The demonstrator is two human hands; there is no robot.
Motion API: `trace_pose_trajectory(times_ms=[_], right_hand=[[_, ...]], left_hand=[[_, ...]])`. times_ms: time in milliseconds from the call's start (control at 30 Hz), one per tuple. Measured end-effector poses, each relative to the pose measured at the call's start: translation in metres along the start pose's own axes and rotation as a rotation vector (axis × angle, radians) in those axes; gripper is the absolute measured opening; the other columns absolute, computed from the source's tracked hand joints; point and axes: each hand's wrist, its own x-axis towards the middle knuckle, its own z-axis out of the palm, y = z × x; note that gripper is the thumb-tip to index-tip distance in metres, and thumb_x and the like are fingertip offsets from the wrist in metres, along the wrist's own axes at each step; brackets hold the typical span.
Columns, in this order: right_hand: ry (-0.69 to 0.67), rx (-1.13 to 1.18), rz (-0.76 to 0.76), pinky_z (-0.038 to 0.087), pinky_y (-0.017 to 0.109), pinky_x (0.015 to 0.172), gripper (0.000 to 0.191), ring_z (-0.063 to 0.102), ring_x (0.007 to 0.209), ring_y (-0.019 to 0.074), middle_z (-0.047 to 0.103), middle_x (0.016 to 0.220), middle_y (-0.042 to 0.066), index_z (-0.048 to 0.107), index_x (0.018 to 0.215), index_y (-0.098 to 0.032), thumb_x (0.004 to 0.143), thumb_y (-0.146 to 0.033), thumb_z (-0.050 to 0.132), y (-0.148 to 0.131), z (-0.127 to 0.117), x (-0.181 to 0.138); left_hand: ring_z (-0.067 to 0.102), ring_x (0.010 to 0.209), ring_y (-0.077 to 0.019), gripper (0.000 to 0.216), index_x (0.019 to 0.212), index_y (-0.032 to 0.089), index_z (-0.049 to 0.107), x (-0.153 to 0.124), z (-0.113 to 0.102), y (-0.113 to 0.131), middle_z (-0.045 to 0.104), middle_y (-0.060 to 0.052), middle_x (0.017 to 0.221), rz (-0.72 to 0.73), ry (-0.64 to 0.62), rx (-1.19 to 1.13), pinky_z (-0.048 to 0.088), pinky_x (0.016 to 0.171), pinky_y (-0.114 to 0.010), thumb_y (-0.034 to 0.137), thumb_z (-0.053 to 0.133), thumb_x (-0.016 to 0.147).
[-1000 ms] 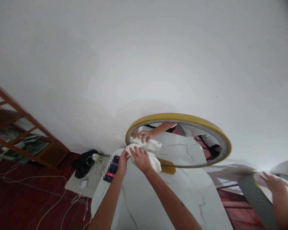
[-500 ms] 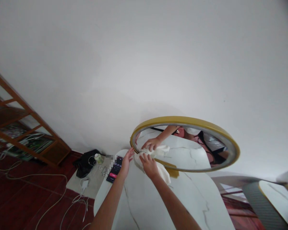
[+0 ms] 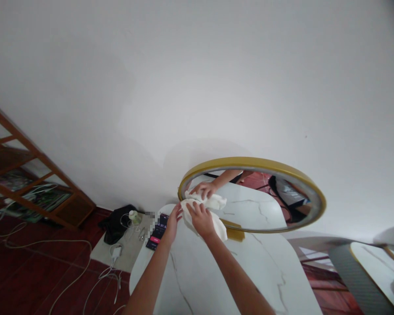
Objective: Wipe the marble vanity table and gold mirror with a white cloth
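A round mirror (image 3: 265,199) with a gold frame leans over the marbled white tabletop (image 3: 213,275) on a gold foot. My right hand (image 3: 202,220) presses a crumpled white cloth (image 3: 220,228) against the mirror's lower left part, its fingers bent over the cloth. Beside it, my left hand (image 3: 174,220) grips the frame's left edge with the fingertips; part of that grip is hidden. The glass reflects the right hand and the cloth.
A phone (image 3: 156,232) with a running timer lies left of my left forearm. Lower left, a pale surface holds a black bag (image 3: 118,221), a small bottle (image 3: 134,216) and a white charger (image 3: 116,253). Cables trail across the red floor. A wooden shelf (image 3: 36,153) stands far left.
My right hand has slid the cloth slightly up and left along the mirror's lower left edge. My left hand stays at the frame. The view has shifted a little.
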Motion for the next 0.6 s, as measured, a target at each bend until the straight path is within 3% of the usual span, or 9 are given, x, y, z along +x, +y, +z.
trace_pose_trajectory(times_ms=[133, 267, 400, 600], right_hand=[[-0.046, -0.009, 0.022, 0.047, 0.032, 0.067, 0.043, 0.047, 0.101, 0.0236, 0.049, 0.125, 0.007, 0.047, 0.125, -0.029, 0.085, -0.014, 0.042, 0.006, 0.02, -0.017], [-0.044, -0.015, 0.028, 0.047, 0.032, 0.068, 0.046, 0.047, 0.1, 0.0229, 0.048, 0.125, 0.007, 0.045, 0.127, -0.03, 0.084, -0.014, 0.044, 0.007, 0.011, -0.019], [0.109, -0.013, -0.001, 0.046, 0.031, 0.069, 0.053, 0.046, 0.1, 0.0226, 0.047, 0.126, 0.007, 0.034, 0.136, -0.032, 0.086, -0.018, 0.043, 0.003, -0.035, -0.001], [0.434, -0.008, 0.055, 0.043, 0.03, 0.07, 0.058, 0.044, 0.097, 0.0217, 0.047, 0.12, 0.006, 0.027, 0.14, -0.034, 0.086, -0.023, 0.046, 0.003, -0.118, 0.031]], left_hand=[[0.055, 0.108, -0.0216, 0.028, 0.104, 0.024, 0.064, -0.002, -0.005, 0.009, 0.06, -0.004, 0.119, 0.089, -0.019, 0.133, 0.039, 0.088, -0.032, 0.035, 0.05, 0.082], [0.053, 0.111, -0.0195, 0.032, 0.11, 0.027, 0.059, -0.002, -0.007, 0.019, 0.055, -0.002, 0.126, 0.184, 0.048, 0.125, 0.038, 0.087, -0.028, 0.033, 0.053, 0.079], [0.046, 0.119, -0.0185, 0.042, 0.122, 0.029, 0.051, -0.001, 0.001, 0.03, 0.044, -0.001, 0.138, 0.277, -0.068, 0.163, 0.036, 0.092, -0.03, 0.036, 0.048, 0.081], [0.047, 0.119, -0.0205, 0.045, 0.125, 0.028, 0.049, -0.005, 0.009, 0.044, 0.044, -0.003, 0.138, 0.318, -0.113, 0.286, 0.037, 0.095, -0.037, 0.044, 0.037, 0.085]])
